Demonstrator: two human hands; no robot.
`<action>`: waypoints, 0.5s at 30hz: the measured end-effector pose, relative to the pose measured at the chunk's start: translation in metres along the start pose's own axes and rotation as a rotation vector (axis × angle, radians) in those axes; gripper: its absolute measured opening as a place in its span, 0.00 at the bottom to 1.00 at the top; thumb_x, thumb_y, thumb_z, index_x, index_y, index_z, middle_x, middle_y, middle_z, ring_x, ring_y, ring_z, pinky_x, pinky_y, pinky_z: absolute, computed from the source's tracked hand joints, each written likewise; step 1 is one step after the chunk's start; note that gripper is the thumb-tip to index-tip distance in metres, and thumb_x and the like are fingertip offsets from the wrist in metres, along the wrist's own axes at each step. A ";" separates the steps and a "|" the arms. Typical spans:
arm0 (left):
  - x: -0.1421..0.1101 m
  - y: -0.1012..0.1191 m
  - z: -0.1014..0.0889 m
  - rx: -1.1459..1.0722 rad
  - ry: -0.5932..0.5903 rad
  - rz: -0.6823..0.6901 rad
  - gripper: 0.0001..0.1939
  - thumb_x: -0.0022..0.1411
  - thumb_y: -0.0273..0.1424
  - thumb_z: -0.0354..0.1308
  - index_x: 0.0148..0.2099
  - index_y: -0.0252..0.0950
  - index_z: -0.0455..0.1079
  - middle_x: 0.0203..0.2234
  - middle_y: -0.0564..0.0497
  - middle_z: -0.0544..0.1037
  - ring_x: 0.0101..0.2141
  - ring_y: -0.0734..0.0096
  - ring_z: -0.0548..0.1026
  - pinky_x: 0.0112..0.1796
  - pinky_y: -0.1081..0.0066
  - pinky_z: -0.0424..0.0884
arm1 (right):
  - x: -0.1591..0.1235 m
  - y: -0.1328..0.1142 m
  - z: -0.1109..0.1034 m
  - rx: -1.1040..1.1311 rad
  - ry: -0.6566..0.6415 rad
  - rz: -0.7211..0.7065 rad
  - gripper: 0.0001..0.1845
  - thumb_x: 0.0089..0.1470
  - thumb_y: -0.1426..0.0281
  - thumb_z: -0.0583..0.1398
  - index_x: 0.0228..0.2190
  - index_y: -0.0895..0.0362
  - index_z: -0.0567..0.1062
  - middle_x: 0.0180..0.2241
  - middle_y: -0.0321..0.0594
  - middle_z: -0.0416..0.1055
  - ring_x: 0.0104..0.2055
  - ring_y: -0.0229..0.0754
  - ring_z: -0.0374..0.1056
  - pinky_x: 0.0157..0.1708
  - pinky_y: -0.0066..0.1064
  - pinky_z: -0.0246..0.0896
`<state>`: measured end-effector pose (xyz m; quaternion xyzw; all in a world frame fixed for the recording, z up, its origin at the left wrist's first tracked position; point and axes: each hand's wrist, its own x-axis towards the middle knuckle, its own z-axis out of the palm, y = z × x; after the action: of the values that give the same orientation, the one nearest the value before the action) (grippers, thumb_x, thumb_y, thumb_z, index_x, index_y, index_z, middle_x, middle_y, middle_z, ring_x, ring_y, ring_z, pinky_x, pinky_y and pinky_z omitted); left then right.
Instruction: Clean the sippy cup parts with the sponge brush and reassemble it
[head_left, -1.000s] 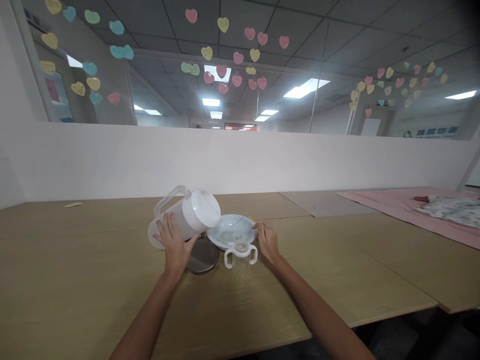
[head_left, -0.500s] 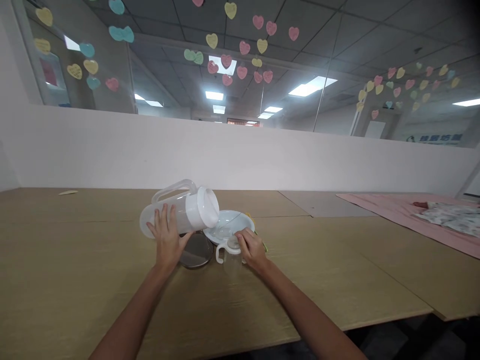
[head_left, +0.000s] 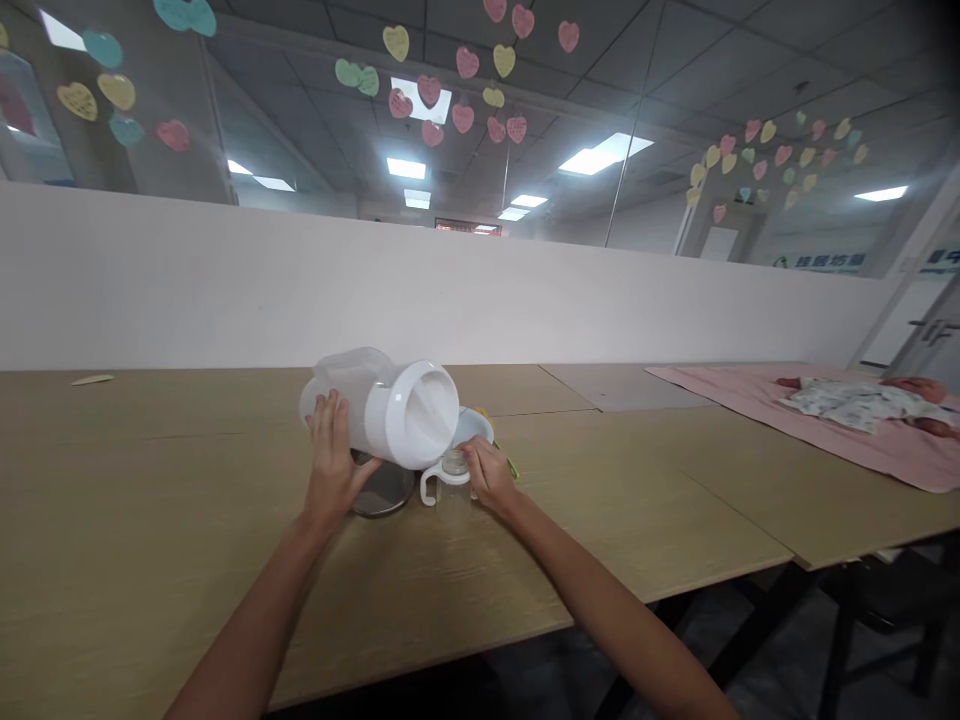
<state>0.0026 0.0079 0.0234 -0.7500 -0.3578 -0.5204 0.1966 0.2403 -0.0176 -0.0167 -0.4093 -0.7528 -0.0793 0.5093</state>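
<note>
My left hand (head_left: 330,462) is wrapped round the side of a translucent plastic pitcher (head_left: 352,375). The pitcher is tilted onto its side, its white lid (head_left: 421,415) turned toward me and to the right. Below the lid is a small clear bottle (head_left: 453,492) with white side handles, standing upright on the table. My right hand (head_left: 491,477) is closed on the bottle's right side near the top. Whether liquid flows cannot be made out. Behind the bottle is a white bowl (head_left: 474,425), partly hidden by the pitcher. A dark round dish (head_left: 387,492) lies beneath the pitcher.
The wooden table (head_left: 187,550) runs along a low white wall (head_left: 300,290) with glass above. To the right, a baby doll (head_left: 855,402) in patterned clothes lies on a pink cloth (head_left: 810,440). A black stool (head_left: 892,600) stands beyond the front edge.
The pitcher has turned so its lid faces me more, and it has come closer to the bottle. My view has shifted to the right, showing more of the doll.
</note>
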 end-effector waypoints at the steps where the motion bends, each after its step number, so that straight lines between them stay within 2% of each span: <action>1: -0.001 0.000 0.001 -0.007 -0.029 -0.007 0.40 0.56 0.46 0.50 0.62 0.30 0.40 0.60 0.34 0.48 0.60 0.50 0.42 0.56 0.49 0.43 | 0.000 0.001 0.000 -0.001 -0.002 -0.002 0.23 0.60 0.66 0.38 0.30 0.57 0.70 0.26 0.42 0.66 0.31 0.38 0.63 0.33 0.29 0.59; 3: -0.003 -0.001 0.004 -0.014 -0.051 -0.028 0.39 0.56 0.47 0.50 0.62 0.30 0.42 0.59 0.35 0.51 0.60 0.51 0.44 0.56 0.49 0.44 | -0.001 0.002 0.000 0.000 -0.004 -0.006 0.23 0.61 0.66 0.38 0.30 0.58 0.70 0.26 0.42 0.66 0.31 0.38 0.63 0.34 0.29 0.59; 7: -0.005 -0.002 0.007 0.033 0.047 -0.126 0.44 0.52 0.49 0.53 0.62 0.29 0.43 0.59 0.36 0.52 0.60 0.52 0.48 0.57 0.54 0.48 | -0.003 0.004 -0.001 -0.013 -0.025 0.014 0.22 0.61 0.67 0.39 0.31 0.58 0.71 0.28 0.43 0.67 0.33 0.39 0.64 0.36 0.30 0.58; 10: -0.004 -0.003 0.004 0.088 0.118 -0.294 0.49 0.47 0.49 0.58 0.63 0.29 0.42 0.59 0.38 0.52 0.58 0.50 0.50 0.58 0.57 0.50 | -0.003 0.004 -0.002 -0.041 -0.032 0.019 0.22 0.60 0.66 0.41 0.31 0.57 0.71 0.28 0.43 0.68 0.33 0.39 0.64 0.35 0.30 0.58; 15: 0.001 -0.007 -0.006 0.082 0.246 -0.594 0.51 0.45 0.48 0.61 0.63 0.29 0.42 0.58 0.36 0.54 0.55 0.43 0.54 0.54 0.50 0.54 | -0.003 0.001 -0.004 -0.056 -0.047 0.019 0.22 0.60 0.68 0.41 0.30 0.58 0.71 0.27 0.42 0.68 0.32 0.38 0.64 0.34 0.28 0.58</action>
<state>-0.0057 0.0087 0.0257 -0.5356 -0.5553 -0.6269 0.1079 0.2442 -0.0208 -0.0172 -0.4323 -0.7582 -0.0860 0.4805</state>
